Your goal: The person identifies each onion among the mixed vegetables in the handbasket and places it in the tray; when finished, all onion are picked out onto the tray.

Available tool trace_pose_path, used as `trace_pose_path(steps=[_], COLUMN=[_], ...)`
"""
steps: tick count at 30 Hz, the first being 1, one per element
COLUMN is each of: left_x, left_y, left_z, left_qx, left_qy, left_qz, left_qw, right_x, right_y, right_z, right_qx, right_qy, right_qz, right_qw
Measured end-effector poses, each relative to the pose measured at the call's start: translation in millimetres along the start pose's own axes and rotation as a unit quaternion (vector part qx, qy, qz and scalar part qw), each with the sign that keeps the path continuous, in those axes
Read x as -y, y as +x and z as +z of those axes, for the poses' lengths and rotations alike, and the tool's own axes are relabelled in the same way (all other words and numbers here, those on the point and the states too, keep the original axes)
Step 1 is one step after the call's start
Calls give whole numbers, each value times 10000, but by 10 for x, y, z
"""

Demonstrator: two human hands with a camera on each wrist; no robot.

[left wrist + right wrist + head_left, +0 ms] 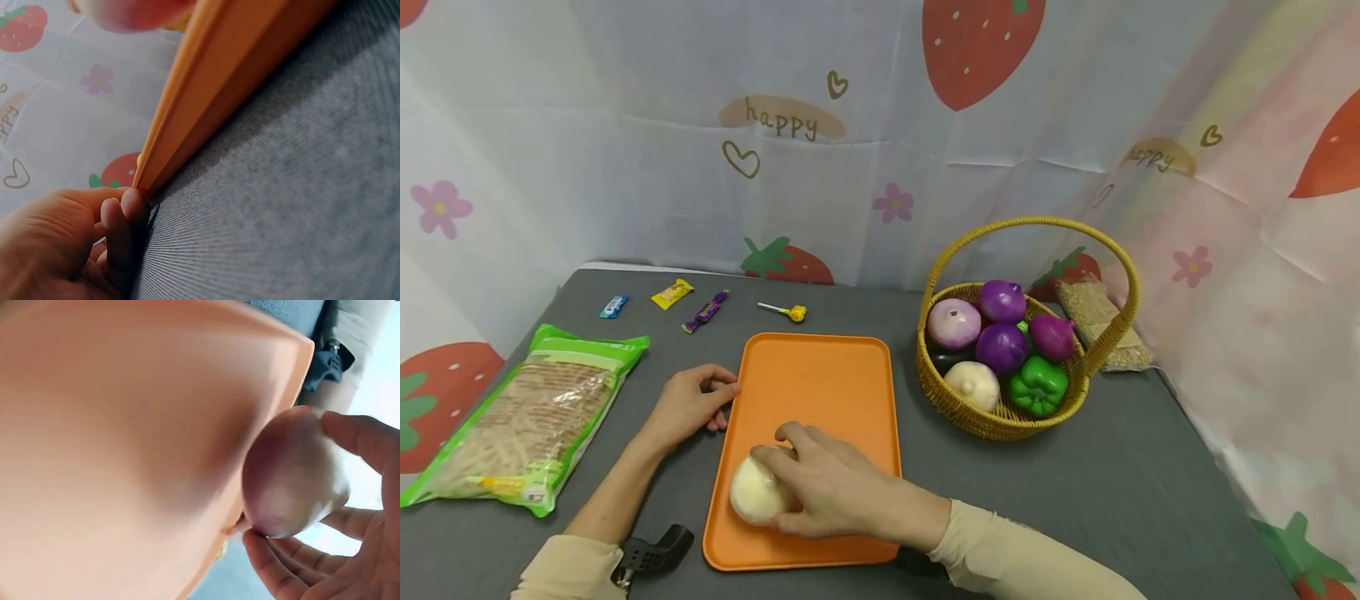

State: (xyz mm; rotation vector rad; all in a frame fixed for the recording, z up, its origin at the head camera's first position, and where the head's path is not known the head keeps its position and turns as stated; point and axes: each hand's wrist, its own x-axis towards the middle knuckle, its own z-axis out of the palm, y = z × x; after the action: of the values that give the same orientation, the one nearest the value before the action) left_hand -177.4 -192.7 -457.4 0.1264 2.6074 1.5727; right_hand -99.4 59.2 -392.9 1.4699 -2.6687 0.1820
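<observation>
Between its thumb and fingers, my right hand (835, 483) holds a pale onion (757, 493) over the near left part of an orange tray (820, 375). The right wrist view shows a purple tinge on the onion (294, 472) and a shadow below it on the tray. At the tray's left rim is my left hand (692, 408). In the left wrist view, its thumb and fingertips pinch the rim, the other fingers curled underneath.
Right of the tray stands a yellow wicker basket (928, 375) of onions and a green pepper (1038, 387). Behind it lies a grain bag (1093, 308). A green-edged food bag (542, 408) lies left. Wrapped candies (672, 294) and a lollipop (796, 313) lie behind the tray.
</observation>
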Motion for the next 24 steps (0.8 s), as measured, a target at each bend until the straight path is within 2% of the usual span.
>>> trace_pose_path(steps=[6,15,24], left_x=[-7,-15,-25], left_y=[-4,-8,-11], left_z=[-11,-13,-5], left_qx=[28,22,17], left_qy=[-8,42,-24], left_qz=[-43,-10,20], left_qw=[10000,10000,10000], right_x=[24,119,143], right_y=[40,82,96], right_z=[30,35,20], right_qx=[284,371,824], right_qy=[-70,-86,213], right_qz=[-19,-499,-342], right_qw=[9996,9980,9958])
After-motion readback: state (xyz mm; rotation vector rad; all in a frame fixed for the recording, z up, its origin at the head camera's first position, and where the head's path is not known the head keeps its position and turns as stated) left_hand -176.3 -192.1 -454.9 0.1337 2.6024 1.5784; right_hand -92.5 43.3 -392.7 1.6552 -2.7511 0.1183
